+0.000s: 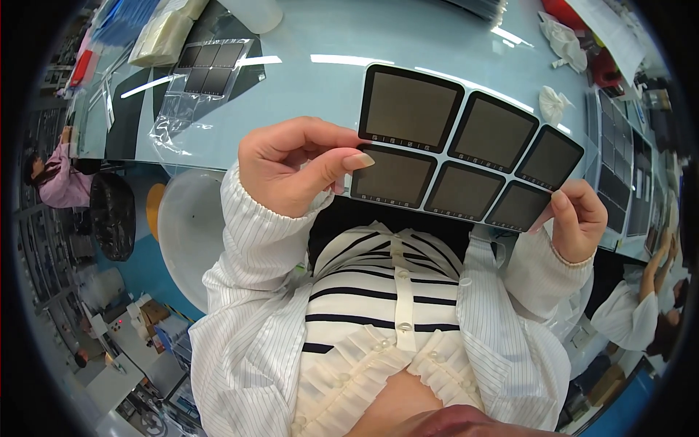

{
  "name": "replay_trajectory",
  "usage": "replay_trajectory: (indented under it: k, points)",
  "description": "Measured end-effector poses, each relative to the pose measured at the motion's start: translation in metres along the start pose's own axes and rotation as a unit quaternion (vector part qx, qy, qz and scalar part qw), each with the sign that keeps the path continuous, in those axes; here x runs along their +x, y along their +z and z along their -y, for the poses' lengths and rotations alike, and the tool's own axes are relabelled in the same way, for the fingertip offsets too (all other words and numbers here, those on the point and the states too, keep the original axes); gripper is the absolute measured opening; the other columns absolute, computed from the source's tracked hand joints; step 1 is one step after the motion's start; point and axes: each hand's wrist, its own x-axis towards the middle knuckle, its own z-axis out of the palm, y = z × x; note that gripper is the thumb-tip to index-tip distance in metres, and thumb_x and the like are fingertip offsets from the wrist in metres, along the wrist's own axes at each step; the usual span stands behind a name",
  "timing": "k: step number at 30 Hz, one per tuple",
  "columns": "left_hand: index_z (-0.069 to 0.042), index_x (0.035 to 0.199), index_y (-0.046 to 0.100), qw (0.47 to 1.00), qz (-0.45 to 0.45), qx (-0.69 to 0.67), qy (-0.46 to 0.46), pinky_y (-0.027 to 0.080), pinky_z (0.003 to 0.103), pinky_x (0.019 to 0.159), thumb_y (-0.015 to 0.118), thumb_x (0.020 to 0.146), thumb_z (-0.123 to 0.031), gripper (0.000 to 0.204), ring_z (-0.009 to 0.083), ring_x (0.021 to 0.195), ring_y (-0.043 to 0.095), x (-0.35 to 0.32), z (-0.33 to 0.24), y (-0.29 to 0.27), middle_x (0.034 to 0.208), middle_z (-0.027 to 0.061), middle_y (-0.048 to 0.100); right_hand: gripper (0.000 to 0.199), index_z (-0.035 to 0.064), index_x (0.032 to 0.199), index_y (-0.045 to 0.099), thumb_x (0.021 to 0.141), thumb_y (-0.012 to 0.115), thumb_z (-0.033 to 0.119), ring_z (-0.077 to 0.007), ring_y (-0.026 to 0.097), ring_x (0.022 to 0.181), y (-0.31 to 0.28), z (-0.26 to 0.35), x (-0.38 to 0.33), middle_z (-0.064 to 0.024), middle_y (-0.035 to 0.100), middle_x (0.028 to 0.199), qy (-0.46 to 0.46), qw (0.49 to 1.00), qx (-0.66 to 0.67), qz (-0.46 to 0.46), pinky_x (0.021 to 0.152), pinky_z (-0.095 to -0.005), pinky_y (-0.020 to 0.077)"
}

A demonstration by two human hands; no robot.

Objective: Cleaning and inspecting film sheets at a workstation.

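I hold a thin sheet of several dark rectangular panels (491, 131) with black rims and rows of small marks, joined in two rows. It is raised in front of me, tilted, near the table's edge. My left hand (287, 167) pinches the sheet's left edge between thumb and fingers, the thumb lying over a lower panel. At the lower right corner, my right hand (579, 222) grips the sheet with thumb and fingers. Part of each hand's fingers is hidden behind the sheet.
On the glossy table (306, 95) lie a clear bag of similar panels (211, 69), cream packets (167, 36), a white cylinder (258, 13) and crumpled tissue (555, 102). More panel sheets (615, 153) are at right. Co-workers sit left (64, 178) and right (633, 313).
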Motion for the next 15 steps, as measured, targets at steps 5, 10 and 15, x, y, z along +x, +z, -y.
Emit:
replay_trajectory:
  k: [5, 10, 15]
  points:
    - [0.005, 0.084, 0.065, 0.999, 0.029, 0.007, -0.022, 0.045, 0.018, 0.046, 0.067, 0.077, -0.002, 0.010, 0.0084, 0.051, 0.056, 0.007, -0.006, 0.004, 0.068, 0.0093, 0.065, 0.009, -0.0028, 0.082, 0.055, 0.085, 0.056, 0.005, -0.0174, 0.062, 0.050, 0.000, -0.001, -0.010, -0.0097, 0.060, 0.063, 0.040, 0.999, 0.025, -0.025, 0.046, -0.0212, 0.0460]
    - [0.004, 0.083, 0.065, 0.998, 0.063, 0.018, -0.018, 0.045, 0.017, 0.045, 0.067, 0.077, -0.003, 0.010, 0.0080, 0.051, 0.056, 0.014, -0.011, 0.010, 0.068, 0.0086, 0.065, 0.012, -0.0035, 0.082, 0.053, 0.085, 0.057, 0.007, -0.0161, 0.061, 0.050, -0.005, -0.004, -0.022, -0.0091, 0.059, 0.066, 0.039, 0.999, 0.022, -0.030, 0.046, -0.0220, 0.0468]
    - [0.004, 0.082, 0.065, 0.998, 0.059, 0.026, -0.010, 0.045, 0.017, 0.044, 0.068, 0.077, -0.004, 0.010, 0.0075, 0.051, 0.056, 0.013, -0.007, 0.011, 0.068, 0.0082, 0.064, 0.015, -0.0036, 0.082, 0.053, 0.085, 0.058, 0.010, -0.0134, 0.059, 0.049, -0.005, -0.005, -0.022, -0.0076, 0.057, 0.066, 0.028, 0.999, 0.007, -0.030, 0.046, -0.0214, 0.0457]
